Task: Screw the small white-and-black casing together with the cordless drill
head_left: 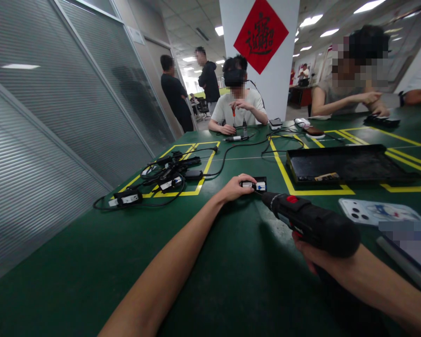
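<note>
My right hand is wrapped round the grip of a black cordless drill with a red switch on top. The drill points forward and left, its thin bit reaching a small black rectangular casing on the green table. Inside that casing, white and blue parts show. My left hand pinches the casing's left side and keeps it against the table. Whether the bit's tip sits in a screw is too small to tell.
Tangled black cables and adapters lie left within yellow tape. A shallow black tray with a small part stands right. A phone and a flat grey device lie near my right arm. Two people sit across, one holding a red-handled screwdriver.
</note>
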Demonstrator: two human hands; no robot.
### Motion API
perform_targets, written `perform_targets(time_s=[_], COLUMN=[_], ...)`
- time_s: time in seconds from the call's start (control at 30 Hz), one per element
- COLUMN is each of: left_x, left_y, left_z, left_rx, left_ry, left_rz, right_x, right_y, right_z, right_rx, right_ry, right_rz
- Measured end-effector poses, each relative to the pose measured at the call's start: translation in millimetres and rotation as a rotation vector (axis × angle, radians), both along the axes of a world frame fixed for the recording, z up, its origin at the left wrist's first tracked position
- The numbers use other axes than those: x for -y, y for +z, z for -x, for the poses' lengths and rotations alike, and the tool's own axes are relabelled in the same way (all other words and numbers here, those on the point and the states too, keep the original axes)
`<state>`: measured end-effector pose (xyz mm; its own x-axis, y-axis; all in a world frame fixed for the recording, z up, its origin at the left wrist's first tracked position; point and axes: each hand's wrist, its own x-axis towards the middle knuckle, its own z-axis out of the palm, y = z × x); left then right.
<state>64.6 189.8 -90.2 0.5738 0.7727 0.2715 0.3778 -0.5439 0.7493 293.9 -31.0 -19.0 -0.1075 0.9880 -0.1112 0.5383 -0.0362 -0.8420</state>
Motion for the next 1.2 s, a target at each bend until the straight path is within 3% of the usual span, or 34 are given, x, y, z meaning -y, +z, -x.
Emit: perform_targets(time_s=[0.27, 1.2], left_x=[-1.5, -2.3], left_y=[-1.2, -3.6], left_z=[-0.9, -1.6], left_rx=[0.001, 0.025], left_ry=[-0.009, -0.001], left_rz=[0.001, -0.004], right_x=[-1.8, -0.2], right_y=[-6.1, 5.6], right_z=[1.4, 2.9], right_rx=[0.043, 0.077], right_ry=[-0.051, -0.037], right_rz=[-0.042, 0.0])
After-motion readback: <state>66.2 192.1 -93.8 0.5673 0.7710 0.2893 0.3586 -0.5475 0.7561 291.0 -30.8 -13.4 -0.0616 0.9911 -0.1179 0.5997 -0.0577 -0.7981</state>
